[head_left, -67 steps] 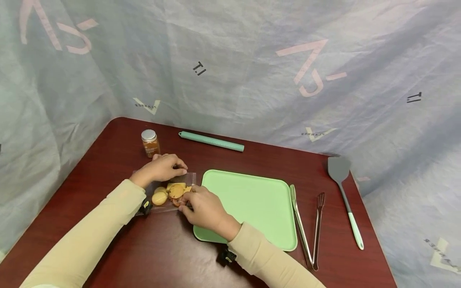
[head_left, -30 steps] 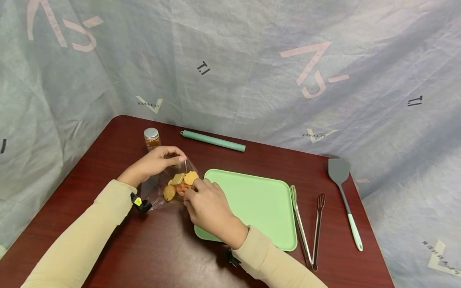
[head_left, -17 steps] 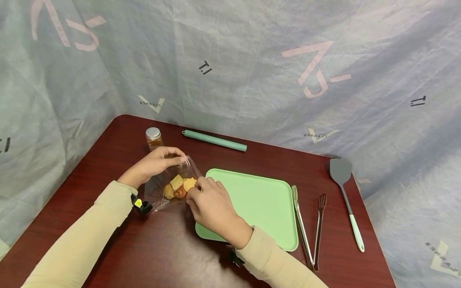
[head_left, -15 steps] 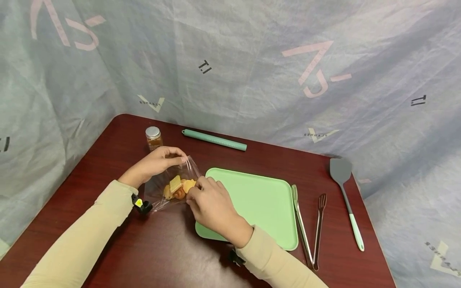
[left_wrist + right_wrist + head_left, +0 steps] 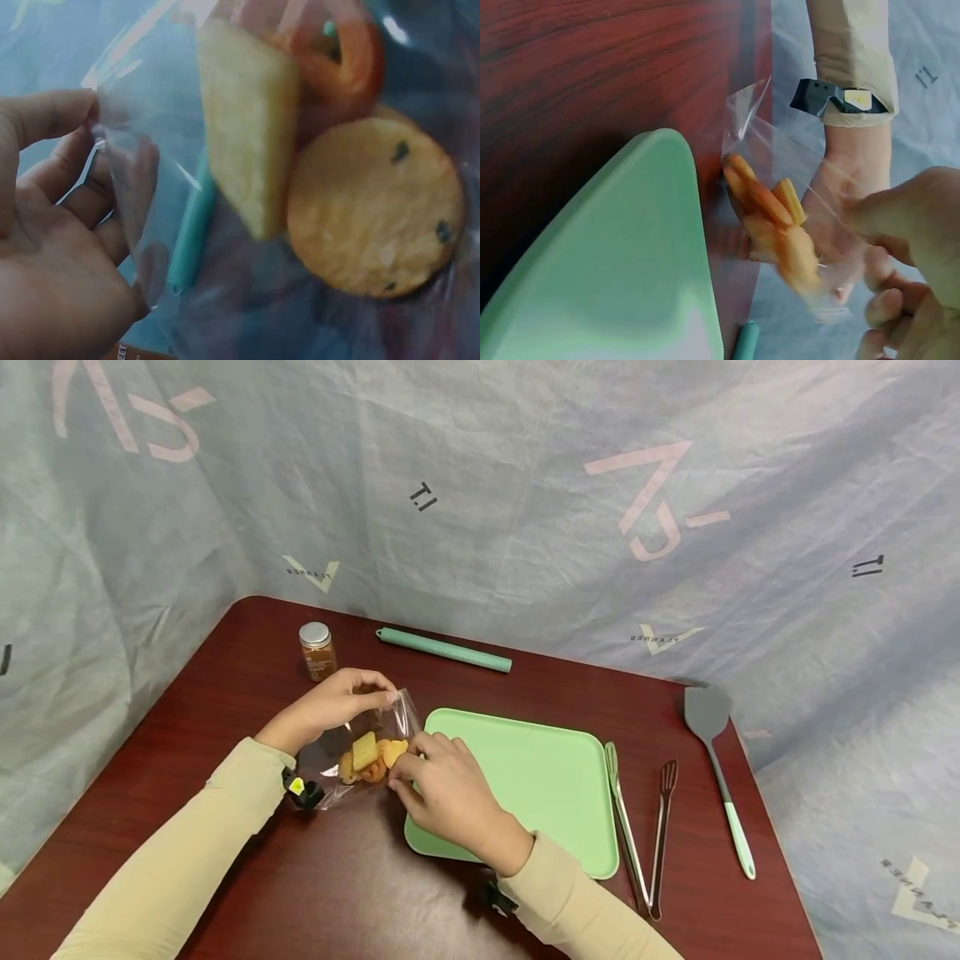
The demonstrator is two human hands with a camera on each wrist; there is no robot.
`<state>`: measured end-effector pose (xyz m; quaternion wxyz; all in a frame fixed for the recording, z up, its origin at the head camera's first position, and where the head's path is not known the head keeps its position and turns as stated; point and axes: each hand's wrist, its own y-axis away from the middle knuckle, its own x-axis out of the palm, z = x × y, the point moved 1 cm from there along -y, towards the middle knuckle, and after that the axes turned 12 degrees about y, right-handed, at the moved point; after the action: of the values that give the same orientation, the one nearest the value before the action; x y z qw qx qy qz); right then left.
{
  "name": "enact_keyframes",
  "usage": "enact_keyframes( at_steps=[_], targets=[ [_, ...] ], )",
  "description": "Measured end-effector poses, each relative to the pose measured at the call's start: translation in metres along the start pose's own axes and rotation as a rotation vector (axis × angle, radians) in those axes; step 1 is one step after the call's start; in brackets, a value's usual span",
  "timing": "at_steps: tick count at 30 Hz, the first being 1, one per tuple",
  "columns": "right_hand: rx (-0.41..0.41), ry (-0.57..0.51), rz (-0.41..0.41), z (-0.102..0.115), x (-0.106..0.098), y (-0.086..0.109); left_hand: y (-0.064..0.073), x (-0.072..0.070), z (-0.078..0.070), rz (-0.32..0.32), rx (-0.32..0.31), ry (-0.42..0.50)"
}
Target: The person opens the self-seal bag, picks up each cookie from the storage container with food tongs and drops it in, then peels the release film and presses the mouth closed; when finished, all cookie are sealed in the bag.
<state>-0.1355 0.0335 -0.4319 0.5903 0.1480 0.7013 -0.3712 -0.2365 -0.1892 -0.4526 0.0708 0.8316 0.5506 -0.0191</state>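
A clear plastic bag with several snack pieces in it is raised at a tilt beside the tray's left edge. My left hand pinches its upper edge between thumb and fingertips. Lower down, my right hand pinches the near right side of the bag. Through the film show a pale rectangular cracker, a round speckled cracker and an orange ring-shaped piece. In the right wrist view the pieces lie heaped together inside the bag.
The light green tray lies right of the bag, partly behind the right hand. Metal tongs and a grey spatula lie farther right. Behind are a silver-lidded jar and a green rod. A cloth curtain hangs beyond the table.
The bag, flat on the table at first, has been lifted and tilted, and its pieces have shifted together. The left hand now pinches its upper edge. The right hand has moved slightly right.
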Motion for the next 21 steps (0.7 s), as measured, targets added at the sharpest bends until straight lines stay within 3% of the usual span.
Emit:
enact_keyframes(
  at_steps=[4, 11, 16, 21],
  targets=[
    [-0.001, -0.016, -0.057, 0.003, -0.001, -0.001, 0.002, -0.003, 0.001, -0.024, -0.009, 0.016],
    [-0.019, -0.009, -0.031, 0.005, 0.003, 0.000, 0.001, 0.000, 0.002, 0.022, -0.007, -0.055],
    [-0.043, -0.040, 0.060, 0.004, 0.006, 0.000, 0.003, 0.007, 0.002, 0.082, -0.018, -0.098],
    [0.002, -0.136, 0.181, -0.004, 0.008, -0.001, 0.004, 0.011, 0.003, 0.123, -0.010, -0.130]
  ],
)
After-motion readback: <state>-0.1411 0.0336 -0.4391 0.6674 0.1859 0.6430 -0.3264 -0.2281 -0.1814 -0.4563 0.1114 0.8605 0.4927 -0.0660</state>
